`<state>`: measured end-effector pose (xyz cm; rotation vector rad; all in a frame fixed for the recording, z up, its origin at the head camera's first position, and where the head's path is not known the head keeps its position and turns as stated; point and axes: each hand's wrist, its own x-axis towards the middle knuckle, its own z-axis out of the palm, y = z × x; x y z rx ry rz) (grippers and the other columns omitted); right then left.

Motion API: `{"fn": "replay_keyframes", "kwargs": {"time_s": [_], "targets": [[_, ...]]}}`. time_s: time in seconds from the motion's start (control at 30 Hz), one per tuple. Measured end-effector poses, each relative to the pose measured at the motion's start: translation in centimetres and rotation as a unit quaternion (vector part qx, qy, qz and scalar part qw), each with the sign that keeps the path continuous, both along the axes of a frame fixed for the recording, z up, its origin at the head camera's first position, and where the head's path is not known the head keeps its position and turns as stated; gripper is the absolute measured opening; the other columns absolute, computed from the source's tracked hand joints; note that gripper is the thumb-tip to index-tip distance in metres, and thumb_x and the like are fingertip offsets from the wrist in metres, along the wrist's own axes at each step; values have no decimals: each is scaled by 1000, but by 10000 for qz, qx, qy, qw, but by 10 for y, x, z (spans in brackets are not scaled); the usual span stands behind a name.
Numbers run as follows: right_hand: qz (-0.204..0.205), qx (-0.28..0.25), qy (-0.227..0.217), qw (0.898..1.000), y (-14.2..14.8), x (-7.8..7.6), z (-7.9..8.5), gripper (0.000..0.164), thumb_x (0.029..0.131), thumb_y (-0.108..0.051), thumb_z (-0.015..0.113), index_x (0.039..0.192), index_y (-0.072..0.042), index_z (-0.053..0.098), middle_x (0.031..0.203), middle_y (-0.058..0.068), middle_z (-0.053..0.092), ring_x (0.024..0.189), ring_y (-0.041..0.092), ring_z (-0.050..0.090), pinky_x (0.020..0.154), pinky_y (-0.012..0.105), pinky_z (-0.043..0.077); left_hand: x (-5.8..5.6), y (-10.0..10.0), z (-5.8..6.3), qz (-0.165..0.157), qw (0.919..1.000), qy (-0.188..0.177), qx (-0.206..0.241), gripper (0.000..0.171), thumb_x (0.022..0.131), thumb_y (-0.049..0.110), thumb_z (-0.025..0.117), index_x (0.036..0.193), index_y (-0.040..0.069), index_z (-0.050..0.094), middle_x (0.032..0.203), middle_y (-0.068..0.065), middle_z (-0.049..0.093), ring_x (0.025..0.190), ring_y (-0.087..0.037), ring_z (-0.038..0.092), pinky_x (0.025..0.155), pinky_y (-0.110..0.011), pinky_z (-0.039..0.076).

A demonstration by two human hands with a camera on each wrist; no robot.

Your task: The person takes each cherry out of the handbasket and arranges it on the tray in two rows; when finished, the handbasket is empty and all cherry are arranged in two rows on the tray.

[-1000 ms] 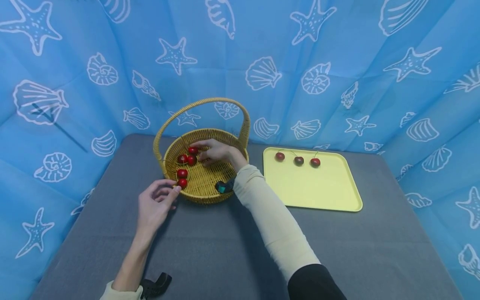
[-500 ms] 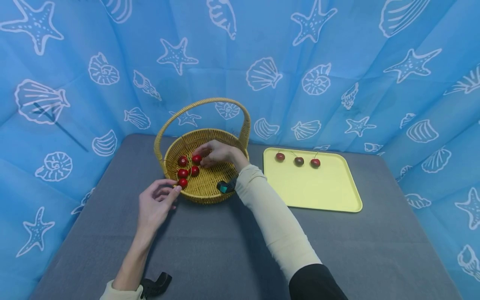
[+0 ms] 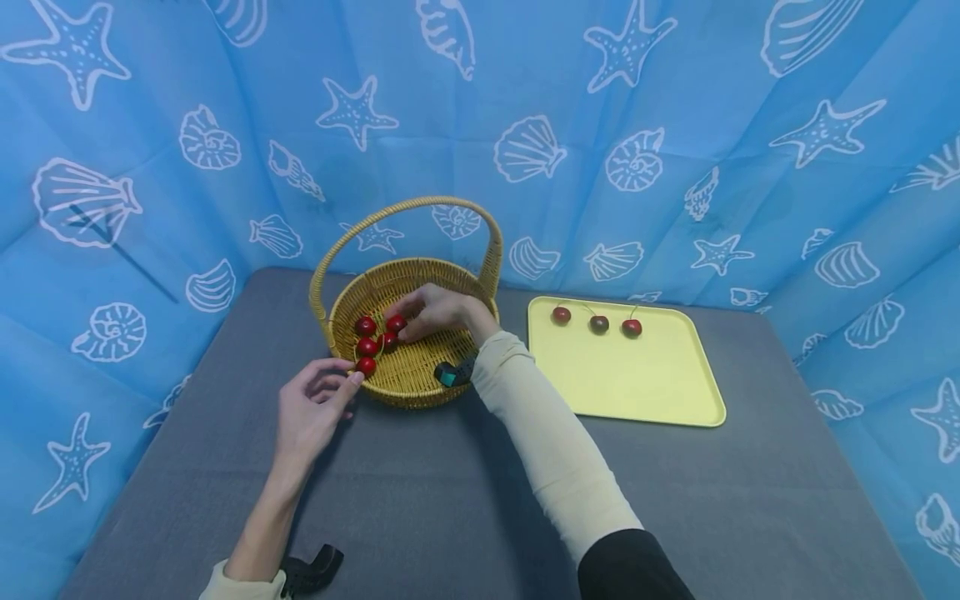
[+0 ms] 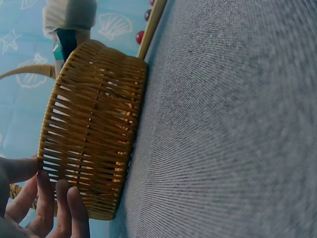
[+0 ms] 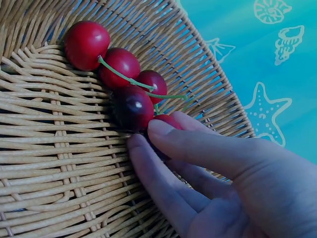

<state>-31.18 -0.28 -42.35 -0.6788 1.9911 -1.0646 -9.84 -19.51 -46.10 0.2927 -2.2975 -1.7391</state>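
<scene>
A round wicker basket (image 3: pixel 420 367) with a tall arched handle stands at the back left of the table. My left hand (image 3: pixel 311 404) pinches its near-left rim between thumb and fingers, as the left wrist view also shows. Inside the basket, my right hand (image 3: pixel 435 307) grips a red cherry (image 5: pixel 166 120) between thumb and fingers, partly hidden by them. Against that cherry sits a dark red cherry (image 5: pixel 132 106) with a green stem. Several cherries cluster at the basket's left side, among them a bright red cherry (image 5: pixel 85 45) nearest the rim.
Right of the basket lies a yellow tray (image 3: pixel 630 379) with 3 stemmed cherries along its far edge: a left cherry (image 3: pixel 561 316), a middle one and a right one. Grey cloth (image 3: pixel 420 500) covers the table. A blue curtain (image 3: pixel 465 108) with shell prints hangs behind.
My right hand has moved slightly nearer with its cherry. The dark cherry beside it has also shifted nearer, joining the others at the basket's left. My left hand stays at the rim.
</scene>
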Motion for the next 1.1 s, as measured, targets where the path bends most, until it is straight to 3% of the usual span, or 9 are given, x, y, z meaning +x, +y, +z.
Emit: {"fn": "replay_keyframes", "kwargs": {"time_s": [0.17,0.37,0.5,0.6,0.73,0.87,1.1], "targets": [[-176,-116,315,9993,4,-1,-2,45,101,-7,76,145,-9,67,137,10,73,121,22,70,106,33,60,0,0,0,2,10000,-45,-22,28,102,27,79,123,9,73,97,-19,76,77,-18,76,63,-29,66],[-330,-504,-215,9979,9,-5,2,38,102,-6,74,139,-8,68,124,11,73,106,22,76,103,40,65,0,0,0,-6,10000,-76,50,30,102,27,80,123,8,73,94,-13,77,76,-17,75,63,-31,67],[-240,-590,-274,9976,12,-10,9,42,103,-10,75,144,-5,66,120,11,70,110,30,75,108,49,63,0,0,0,10,9999,-76,102,30,101,28,80,122,7,73,91,-9,77,74,-16,74,63,-32,66],[-189,-540,-51,9983,17,-11,15,45,103,-15,77,146,-8,66,133,11,68,122,30,71,111,50,61,0,0,0,39,10000,-71,32,30,101,29,80,122,8,74,92,-11,77,74,-16,74,62,-31,66],[-98,-599,83,9981,23,-10,24,47,101,-17,79,146,-8,66,150,11,61,131,25,68,110,41,62,-1,1,0,56,10000,-58,-20,30,101,28,80,122,7,74,93,-13,77,74,-16,74,62,-30,66],[121,-716,264,9970,31,-8,37,49,101,-17,80,146,-7,64,148,11,63,125,29,73,107,39,64,0,0,0,37,10000,-73,40,30,101,28,81,122,9,74,92,-9,77,75,-16,74,62,-30,66],[328,-621,1081,9917,54,-2,62,44,100,-23,80,142,-17,69,140,1,72,119,19,73,105,36,63,1,1,0,14,9999,-108,23,31,101,31,81,123,10,74,91,-6,77,76,-15,74,63,-31,66]]}}
